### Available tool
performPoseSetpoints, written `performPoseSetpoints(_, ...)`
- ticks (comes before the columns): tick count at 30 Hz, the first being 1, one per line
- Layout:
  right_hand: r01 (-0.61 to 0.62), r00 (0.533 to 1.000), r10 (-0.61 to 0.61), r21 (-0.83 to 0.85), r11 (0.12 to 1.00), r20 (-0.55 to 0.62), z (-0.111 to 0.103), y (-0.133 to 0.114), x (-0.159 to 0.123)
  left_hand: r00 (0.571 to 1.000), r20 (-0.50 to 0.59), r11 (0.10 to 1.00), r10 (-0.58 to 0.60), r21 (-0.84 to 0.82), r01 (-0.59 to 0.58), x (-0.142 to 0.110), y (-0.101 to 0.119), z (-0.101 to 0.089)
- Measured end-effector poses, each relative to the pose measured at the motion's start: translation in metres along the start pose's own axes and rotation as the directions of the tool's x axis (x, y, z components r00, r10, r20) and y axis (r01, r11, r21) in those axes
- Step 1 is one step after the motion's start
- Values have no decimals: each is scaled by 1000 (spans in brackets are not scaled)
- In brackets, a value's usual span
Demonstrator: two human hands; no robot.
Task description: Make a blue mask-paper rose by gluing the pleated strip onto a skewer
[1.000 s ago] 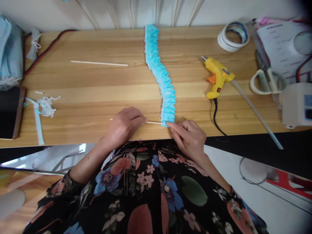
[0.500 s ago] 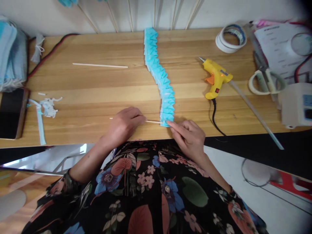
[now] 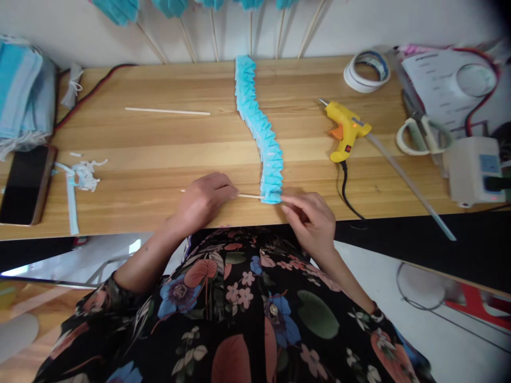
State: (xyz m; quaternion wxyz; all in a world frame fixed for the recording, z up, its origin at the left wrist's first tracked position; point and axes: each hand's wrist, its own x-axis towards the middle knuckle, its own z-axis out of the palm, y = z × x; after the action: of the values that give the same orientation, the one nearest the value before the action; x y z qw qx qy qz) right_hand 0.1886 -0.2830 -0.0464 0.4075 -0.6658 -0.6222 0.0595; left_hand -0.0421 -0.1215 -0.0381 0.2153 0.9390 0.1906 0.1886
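Observation:
A thin wooden stick (image 3: 250,196) lies level above the table's front edge, and my left hand (image 3: 206,198) is closed around it. Its right tip meets the near end of a long blue pleated strip (image 3: 266,146) of thin fabric-like material. That end looks folded over at the stick. At the strip's right edge, my right hand (image 3: 310,217) has its index fingertip on the fold, thumb just below, other fingers curled. How firmly these fingertips pinch is hard to see. The strip runs away from me in a curve to the back of the table.
Another stick (image 3: 167,111) lies at left. A yellow glue gun (image 3: 348,130), tape rolls (image 3: 359,81) and scissors (image 3: 423,139) are at right. A phone (image 3: 27,183), white scraps (image 3: 87,175) and stacked masks (image 3: 24,90) are at left. Blue-topped sticks (image 3: 186,40) lean on the wall.
The right index finger has shifted from on top of the strip's end to its right edge, and the end now looks folded at the stick. The view has tilted slightly upward.

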Motion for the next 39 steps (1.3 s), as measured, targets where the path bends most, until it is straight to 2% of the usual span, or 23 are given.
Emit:
performPoseSetpoints(11,55,998,-47,-282,958,36,12,-9,7,999,-34,999,30,19,-30,1,1,-1)
performPoseSetpoints(15,57,998,-51,-286,956,31,13,-9,8,993,-87,996,84,26,-82,1,1,0)
performPoseSetpoints(30,106,992,-82,-301,948,91,13,-5,8,994,-50,995,95,-4,-95,3,2,-2)
performPoseSetpoints(39,109,994,-101,-260,960,44,16,-5,9,996,-26,996,86,21,-85,2,0,0)
